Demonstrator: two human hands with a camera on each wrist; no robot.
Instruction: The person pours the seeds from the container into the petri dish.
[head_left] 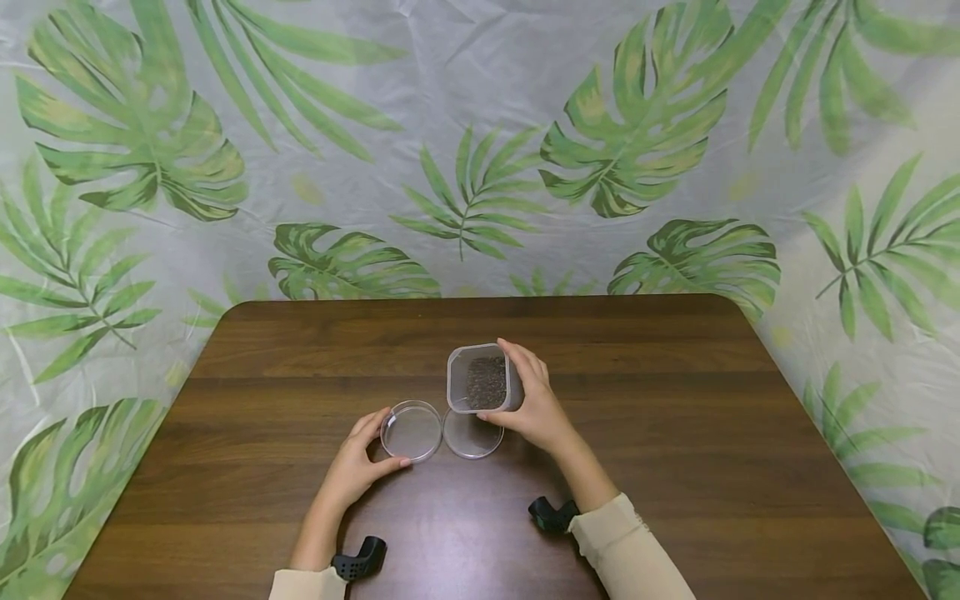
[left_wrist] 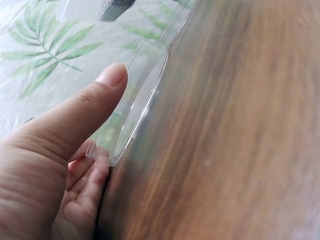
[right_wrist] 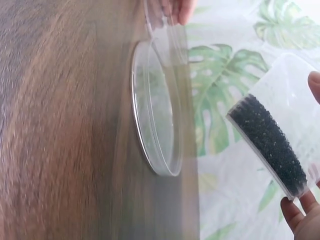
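Observation:
My left hand (head_left: 358, 460) curves around a round clear petri dish (head_left: 411, 433) on the table, thumb at its near edge and fingers at its far left edge. Right beside it, rims close together, lies a second clear dish (head_left: 474, 443), partly hidden by a plastic container. My right hand (head_left: 536, 407) grips this square-sided, see-through container (head_left: 458, 380) from its right side, above the second dish. Dark fine granules (right_wrist: 270, 142) lie along one side of it; its mouth leans over, and in the right wrist view it hangs apart from the dish.
The brown wooden table (head_left: 675, 417) stretches out around the dishes, its far edge against a leaf-printed cloth (head_left: 480, 67). Black wrist cameras (head_left: 362, 560) sit on both wrists, close over the tabletop. Beige sleeves (head_left: 630, 546) cover the forearms.

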